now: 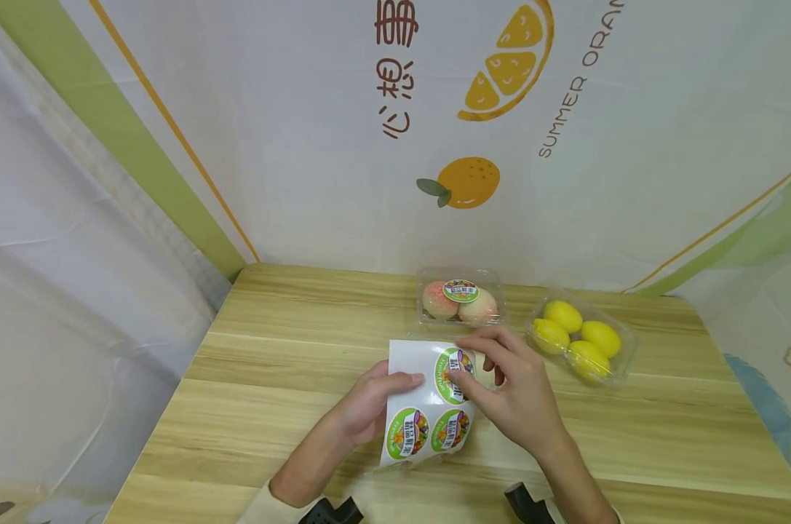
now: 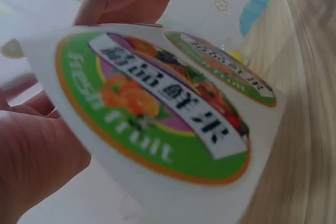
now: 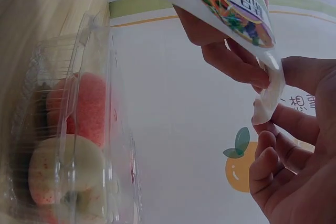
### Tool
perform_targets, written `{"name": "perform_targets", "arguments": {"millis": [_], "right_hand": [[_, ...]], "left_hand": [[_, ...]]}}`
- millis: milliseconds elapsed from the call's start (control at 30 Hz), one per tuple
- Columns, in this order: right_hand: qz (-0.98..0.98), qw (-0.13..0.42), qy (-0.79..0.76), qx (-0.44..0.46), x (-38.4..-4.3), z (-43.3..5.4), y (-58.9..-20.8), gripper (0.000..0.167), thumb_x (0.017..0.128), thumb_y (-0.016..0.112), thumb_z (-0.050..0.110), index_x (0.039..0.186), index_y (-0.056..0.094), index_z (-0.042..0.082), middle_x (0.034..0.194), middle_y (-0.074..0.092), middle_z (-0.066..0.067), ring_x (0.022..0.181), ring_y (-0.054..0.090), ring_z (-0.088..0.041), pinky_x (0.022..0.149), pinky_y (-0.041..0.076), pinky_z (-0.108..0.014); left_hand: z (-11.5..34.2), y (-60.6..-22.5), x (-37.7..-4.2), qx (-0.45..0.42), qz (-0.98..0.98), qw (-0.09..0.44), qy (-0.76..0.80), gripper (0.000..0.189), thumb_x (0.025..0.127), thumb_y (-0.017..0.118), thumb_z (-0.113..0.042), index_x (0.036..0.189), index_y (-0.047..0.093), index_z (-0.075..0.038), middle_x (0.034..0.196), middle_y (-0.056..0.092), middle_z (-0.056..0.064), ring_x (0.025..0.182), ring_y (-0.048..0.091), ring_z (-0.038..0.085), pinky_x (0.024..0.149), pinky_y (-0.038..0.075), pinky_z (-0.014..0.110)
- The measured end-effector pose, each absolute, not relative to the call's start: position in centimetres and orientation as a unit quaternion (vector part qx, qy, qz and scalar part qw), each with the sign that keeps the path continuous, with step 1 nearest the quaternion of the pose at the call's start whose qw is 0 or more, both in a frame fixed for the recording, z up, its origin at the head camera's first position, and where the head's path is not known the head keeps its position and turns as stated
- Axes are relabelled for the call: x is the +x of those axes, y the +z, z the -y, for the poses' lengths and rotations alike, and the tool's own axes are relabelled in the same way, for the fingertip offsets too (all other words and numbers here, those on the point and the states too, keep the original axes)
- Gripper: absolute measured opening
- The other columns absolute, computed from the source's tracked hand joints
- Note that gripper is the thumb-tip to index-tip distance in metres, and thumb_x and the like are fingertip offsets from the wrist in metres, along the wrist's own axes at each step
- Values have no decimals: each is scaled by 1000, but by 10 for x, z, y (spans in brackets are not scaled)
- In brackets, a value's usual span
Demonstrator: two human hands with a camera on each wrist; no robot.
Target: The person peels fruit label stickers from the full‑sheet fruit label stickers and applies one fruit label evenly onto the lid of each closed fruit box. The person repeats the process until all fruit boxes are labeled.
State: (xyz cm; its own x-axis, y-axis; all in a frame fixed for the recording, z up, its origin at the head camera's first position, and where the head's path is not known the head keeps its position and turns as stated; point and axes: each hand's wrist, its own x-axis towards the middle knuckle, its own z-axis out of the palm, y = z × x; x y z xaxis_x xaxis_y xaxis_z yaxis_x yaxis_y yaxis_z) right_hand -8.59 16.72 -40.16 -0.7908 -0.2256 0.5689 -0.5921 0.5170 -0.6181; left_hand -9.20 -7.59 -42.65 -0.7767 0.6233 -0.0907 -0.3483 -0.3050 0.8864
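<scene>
A glossy white sticker sheet with oval green "Fresh fruit" labels is held above the table. My left hand grips its left edge, thumb on the front and fingers behind. At the upper right edge, my right hand pinches the sheet beside the top oval sticker. In the right wrist view, the thumb and fingers of that hand hold a bent edge of the paper, with left fingers close behind it. Whether the sticker has parted from its backing I cannot tell.
Behind the sheet sits a clear box of peaches with an oval label on its lid. To its right is a clear box of yellow lemons. The wooden table meets a printed curtain at the back.
</scene>
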Motion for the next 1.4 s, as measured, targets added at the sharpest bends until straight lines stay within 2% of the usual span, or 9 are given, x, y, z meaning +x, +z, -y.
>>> {"name": "perform_targets", "arguments": {"millis": [233, 433, 600, 700, 1033, 1200, 1400], "right_hand": [[843, 212, 429, 244, -87, -167, -402, 35, 82, 98, 12, 113, 83, 13, 112, 70, 6, 76, 53, -10, 61, 46, -28], [834, 224, 434, 256, -89, -165, -401, 33, 82, 96, 5, 110, 83, 14, 109, 70, 6, 71, 52, -10, 59, 44, -24], [830, 220, 443, 258, -89, -164, -401, 31, 82, 96, 3, 107, 82, 16, 106, 71, 6, 71, 52, -10, 56, 45, -25], [830, 214, 446, 257, -89, -164, -400, 31, 83, 96, 3, 106, 82, 17, 106, 71, 7, 72, 53, -11, 56, 45, -25], [829, 217, 447, 258, -90, -163, -400, 33, 80, 97, 0, 104, 82, 17, 104, 72, 6, 72, 54, -12, 58, 43, -18], [830, 221, 444, 256, -90, -162, -401, 32, 80, 97, 0, 103, 82, 17, 103, 72, 6, 72, 54, -12, 58, 45, -23], [832, 232, 435, 252, -91, -162, -401, 31, 80, 97, -2, 101, 82, 17, 102, 72, 8, 70, 54, -11, 58, 45, -25]], "left_hand": [[74, -425, -90, 107, -526, 302, 788, 36, 110, 53, -24, 135, 61, 1, 108, 78, 1, 98, 76, 16, 88, 62, 36], [74, -427, -91, 119, -521, 304, 789, 37, 109, 52, -22, 136, 60, 2, 110, 77, 0, 102, 75, 15, 91, 60, 36], [72, -430, -93, 158, -519, 303, 784, 49, 110, 49, -21, 148, 51, 10, 118, 76, 0, 109, 73, 16, 95, 59, 38], [71, -431, -94, 160, -525, 300, 780, 54, 114, 48, -25, 154, 46, 11, 121, 75, 0, 110, 73, 16, 96, 58, 38], [69, -430, -92, 122, -546, 291, 776, 48, 116, 43, -29, 140, 52, 11, 114, 74, 0, 106, 71, 14, 93, 58, 33], [70, -428, -91, 114, -548, 295, 774, 45, 116, 41, -32, 140, 51, 6, 115, 72, -1, 108, 69, 15, 95, 56, 34], [69, -427, -90, 107, -550, 295, 774, 47, 116, 41, -32, 142, 50, 6, 117, 71, 0, 109, 69, 16, 96, 56, 35]]}}
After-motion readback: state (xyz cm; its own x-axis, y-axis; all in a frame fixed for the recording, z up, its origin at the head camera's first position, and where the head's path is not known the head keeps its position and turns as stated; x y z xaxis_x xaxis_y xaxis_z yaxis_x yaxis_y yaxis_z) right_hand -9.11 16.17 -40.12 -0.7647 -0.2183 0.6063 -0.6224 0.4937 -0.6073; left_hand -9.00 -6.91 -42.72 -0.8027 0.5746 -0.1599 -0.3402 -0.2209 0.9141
